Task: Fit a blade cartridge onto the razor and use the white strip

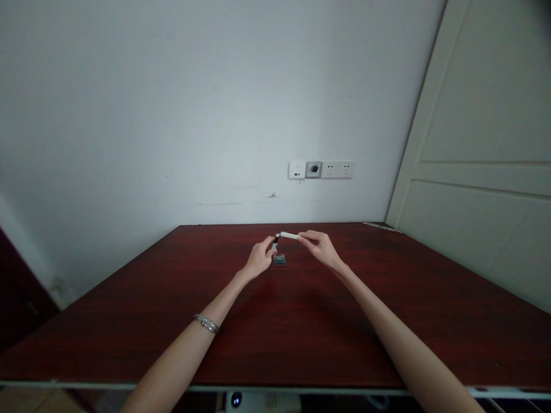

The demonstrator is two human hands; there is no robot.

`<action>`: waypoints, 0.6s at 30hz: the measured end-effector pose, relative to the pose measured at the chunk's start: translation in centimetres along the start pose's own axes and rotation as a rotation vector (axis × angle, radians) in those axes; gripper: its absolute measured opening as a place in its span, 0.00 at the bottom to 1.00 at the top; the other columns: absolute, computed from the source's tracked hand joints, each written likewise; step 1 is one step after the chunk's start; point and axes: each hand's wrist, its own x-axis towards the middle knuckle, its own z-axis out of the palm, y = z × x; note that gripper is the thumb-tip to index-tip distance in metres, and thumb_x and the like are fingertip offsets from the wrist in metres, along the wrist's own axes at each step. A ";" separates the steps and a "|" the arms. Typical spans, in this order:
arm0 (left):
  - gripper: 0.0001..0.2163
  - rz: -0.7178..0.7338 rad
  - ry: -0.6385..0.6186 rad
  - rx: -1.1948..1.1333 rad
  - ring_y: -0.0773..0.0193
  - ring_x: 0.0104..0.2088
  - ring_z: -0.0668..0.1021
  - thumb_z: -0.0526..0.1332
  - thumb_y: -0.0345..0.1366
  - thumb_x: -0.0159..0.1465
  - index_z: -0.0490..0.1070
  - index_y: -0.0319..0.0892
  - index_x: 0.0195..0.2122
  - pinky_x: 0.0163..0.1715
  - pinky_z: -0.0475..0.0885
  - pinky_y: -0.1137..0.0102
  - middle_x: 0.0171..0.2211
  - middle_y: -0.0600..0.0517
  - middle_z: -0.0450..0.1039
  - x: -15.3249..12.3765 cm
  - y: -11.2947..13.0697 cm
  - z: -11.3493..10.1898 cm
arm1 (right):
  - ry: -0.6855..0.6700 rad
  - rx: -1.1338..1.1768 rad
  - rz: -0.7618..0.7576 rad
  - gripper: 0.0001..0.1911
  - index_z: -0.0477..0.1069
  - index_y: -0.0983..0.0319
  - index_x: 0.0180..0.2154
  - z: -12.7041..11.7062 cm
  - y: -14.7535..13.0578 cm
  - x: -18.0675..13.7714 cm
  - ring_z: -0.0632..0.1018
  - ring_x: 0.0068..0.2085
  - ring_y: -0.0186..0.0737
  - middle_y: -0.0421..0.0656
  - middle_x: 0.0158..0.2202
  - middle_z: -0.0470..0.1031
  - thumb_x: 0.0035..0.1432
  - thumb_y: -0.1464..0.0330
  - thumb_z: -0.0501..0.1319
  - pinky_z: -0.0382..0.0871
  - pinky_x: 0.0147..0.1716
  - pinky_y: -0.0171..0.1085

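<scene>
My left hand (260, 256) pinches a small piece, black above and white below (274, 243), held upright above the table. My right hand (319, 246) grips the right end of a slim white stick (289, 235) between thumb and fingers. The stick lies nearly level, and its left end meets the top of the black-and-white piece; whether the two are joined I cannot tell. Just below my left fingertips, a small clear case with dark green contents (279, 260) rests on the table. A silver bracelet (206, 323) circles my left wrist.
The dark red-brown wooden table (301, 344) reaches back to a pale wall. Sockets and a switch plate (338, 169) are set in that wall. A white panelled door (482, 172) stands on the right. Below the front edge, a white object (262, 402) is partly visible.
</scene>
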 end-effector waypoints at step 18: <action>0.10 0.094 -0.043 0.056 0.63 0.35 0.75 0.54 0.28 0.59 0.70 0.41 0.41 0.38 0.65 0.72 0.35 0.49 0.74 -0.1 0.8 -0.8 | -0.280 0.085 0.107 0.21 0.77 0.66 0.30 -2.1 -2.0 0.3 0.65 0.23 0.33 0.39 0.19 0.69 0.56 0.56 0.54 0.56 0.23 0.32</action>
